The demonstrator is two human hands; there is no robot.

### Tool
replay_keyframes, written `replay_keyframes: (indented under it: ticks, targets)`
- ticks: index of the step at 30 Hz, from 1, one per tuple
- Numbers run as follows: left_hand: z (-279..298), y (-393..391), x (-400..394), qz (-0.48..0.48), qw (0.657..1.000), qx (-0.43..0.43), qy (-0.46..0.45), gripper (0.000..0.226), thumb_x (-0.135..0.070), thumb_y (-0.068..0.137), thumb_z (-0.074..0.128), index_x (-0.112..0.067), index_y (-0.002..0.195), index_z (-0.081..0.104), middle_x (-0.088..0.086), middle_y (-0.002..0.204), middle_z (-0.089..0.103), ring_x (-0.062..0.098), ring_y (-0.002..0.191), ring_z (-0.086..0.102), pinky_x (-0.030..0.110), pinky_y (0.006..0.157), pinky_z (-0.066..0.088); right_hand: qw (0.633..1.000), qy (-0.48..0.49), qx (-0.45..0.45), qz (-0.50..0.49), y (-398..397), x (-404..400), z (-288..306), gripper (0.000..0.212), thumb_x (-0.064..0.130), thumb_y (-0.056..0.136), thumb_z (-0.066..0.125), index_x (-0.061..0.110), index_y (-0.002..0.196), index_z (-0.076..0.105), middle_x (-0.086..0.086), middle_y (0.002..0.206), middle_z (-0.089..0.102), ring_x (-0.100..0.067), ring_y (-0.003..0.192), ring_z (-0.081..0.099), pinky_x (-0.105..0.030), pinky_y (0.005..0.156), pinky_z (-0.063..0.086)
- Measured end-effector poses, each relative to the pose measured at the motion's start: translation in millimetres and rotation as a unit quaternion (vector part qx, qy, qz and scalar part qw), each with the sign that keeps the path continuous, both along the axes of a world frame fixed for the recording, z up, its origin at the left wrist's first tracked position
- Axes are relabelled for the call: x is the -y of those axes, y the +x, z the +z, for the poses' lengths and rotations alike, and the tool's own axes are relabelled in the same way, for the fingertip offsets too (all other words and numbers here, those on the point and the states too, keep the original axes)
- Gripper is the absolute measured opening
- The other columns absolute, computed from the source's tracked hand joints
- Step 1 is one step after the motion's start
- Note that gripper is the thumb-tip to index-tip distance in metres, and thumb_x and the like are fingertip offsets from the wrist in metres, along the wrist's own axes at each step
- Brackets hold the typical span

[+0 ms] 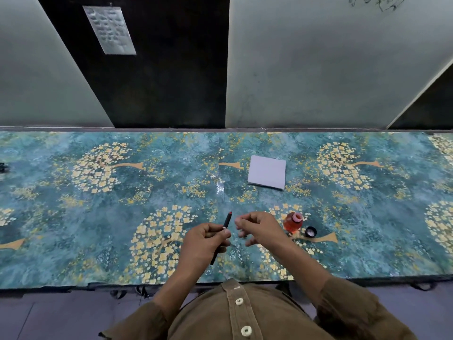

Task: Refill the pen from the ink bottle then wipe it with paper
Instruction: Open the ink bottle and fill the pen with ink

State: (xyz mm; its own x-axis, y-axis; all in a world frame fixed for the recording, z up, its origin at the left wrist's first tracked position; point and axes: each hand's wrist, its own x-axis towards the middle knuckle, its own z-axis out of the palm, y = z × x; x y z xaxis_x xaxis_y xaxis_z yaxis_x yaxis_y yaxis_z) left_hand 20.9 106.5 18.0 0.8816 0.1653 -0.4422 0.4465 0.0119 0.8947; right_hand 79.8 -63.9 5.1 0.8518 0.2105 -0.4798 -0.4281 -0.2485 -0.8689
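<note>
Fingers (221,233) of the left hand (206,241) are curling round the dark pen (227,220), its red end pointing away. Beside it the right hand (259,228) is hovering, fingers loosely bent (gripping nothing I can make out). Just right, the uncapped ink bottle (293,223) is holding red ink, its black cap (310,232) alongside. Farther back on the desk (98,217) folded paper (267,171) is lying.

A plain room, likely in a home or a small study. A long table (98,217) in a teal floral cover stands against a scuffed pale wall (318,69). A printed sheet (109,30) hangs on a dark panel (157,77).
</note>
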Motion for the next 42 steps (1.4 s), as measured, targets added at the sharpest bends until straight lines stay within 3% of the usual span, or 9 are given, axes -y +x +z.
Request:
replay_keyframes:
  ticks: [2,11,20,25,28,30,34,39,42]
  targets:
    - [10,4,4,-0.005,1.0,0.015,0.0,0.015,-0.014,0.084,0.077,-0.002,0.093,0.072,0.013,0.076,0.076,0.022,0.071,0.074,0.032,0.068,0.062,0.998,0.061,-0.007,-0.006,-6,-4,17,0.016,0.024,0.088,0.075,0.008,0.089,0.074,-0.005,0.08,0.073,-0.012,0.067,0.066,-0.029,0.054,0.053]
    - [48,25,28,-0.031,0.996,0.088,-0.002,0.006,-0.015,0.081,0.079,-0.009,0.081,0.075,0.007,0.073,0.077,0.029,0.072,0.075,0.038,0.069,0.063,0.993,0.089,0.036,-0.075,7,5,58,0.013,0.017,0.081,0.08,0.01,0.071,0.076,-0.004,0.061,0.065,-0.013,0.059,0.057,-0.024,0.048,0.046]
    - [78,46,49,-0.01,0.989,0.137,-0.051,0.012,-0.011,0.084,0.075,-0.001,0.091,0.074,0.014,0.081,0.078,0.026,0.069,0.074,0.033,0.065,0.062,0.981,0.165,0.102,-0.015,31,31,89,0.016,0.012,0.093,0.066,0.006,0.105,0.075,-0.004,0.082,0.073,-0.015,0.077,0.065,-0.029,0.059,0.052]
    - [89,54,67,0.006,0.985,0.165,-0.043,0.017,-0.014,0.08,0.079,0.001,0.087,0.073,0.017,0.072,0.075,0.024,0.066,0.073,0.031,0.063,0.061,0.972,0.201,0.11,-0.05,39,39,100,0.037,0.024,0.077,0.078,-0.007,0.094,0.068,-0.013,0.076,0.067,-0.025,0.073,0.063,-0.034,0.061,0.052]
    - [94,60,72,0.002,0.983,0.178,-0.038,0.016,-0.014,0.081,0.078,0.0,0.088,0.074,0.017,0.076,0.076,0.026,0.068,0.073,0.034,0.065,0.061,0.968,0.219,0.108,-0.051,43,44,104,0.021,0.023,0.079,0.076,0.002,0.083,0.072,-0.012,0.074,0.068,-0.026,0.073,0.061,-0.037,0.066,0.049]
    - [100,63,74,-0.005,0.981,0.191,-0.037,0.013,-0.013,0.082,0.077,-0.003,0.089,0.074,0.014,0.078,0.077,0.026,0.07,0.074,0.034,0.065,0.061,0.965,0.239,0.102,-0.046,46,49,110,0.011,0.017,0.084,0.071,0.009,0.088,0.077,-0.009,0.079,0.072,-0.021,0.076,0.062,-0.034,0.068,0.048]
    - [107,66,77,-0.01,0.976,0.215,-0.029,0.012,-0.013,0.081,0.077,-0.005,0.089,0.075,0.012,0.077,0.077,0.024,0.069,0.074,0.034,0.066,0.061,0.96,0.255,0.113,-0.026,48,57,116,0.016,0.014,0.09,0.067,0.012,0.104,0.076,-0.006,0.087,0.073,-0.019,0.084,0.063,-0.036,0.073,0.048]
    - [104,65,84,-0.008,0.976,0.215,-0.018,0.011,-0.014,0.08,0.079,-0.007,0.086,0.074,0.013,0.075,0.076,0.027,0.069,0.073,0.038,0.066,0.06,0.954,0.273,0.115,-0.053,48,56,118,0.009,0.02,0.077,0.08,0.015,0.077,0.073,-0.006,0.072,0.067,-0.021,0.07,0.061,-0.034,0.066,0.05]
    - [105,64,86,0.001,0.978,0.205,-0.036,0.011,-0.015,0.078,0.08,-0.008,0.084,0.075,0.015,0.075,0.076,0.025,0.067,0.071,0.037,0.065,0.058,0.953,0.276,0.112,-0.057,48,57,116,0.008,0.017,0.077,0.08,0.012,0.076,0.073,-0.006,0.069,0.067,-0.022,0.069,0.059,-0.035,0.066,0.049]
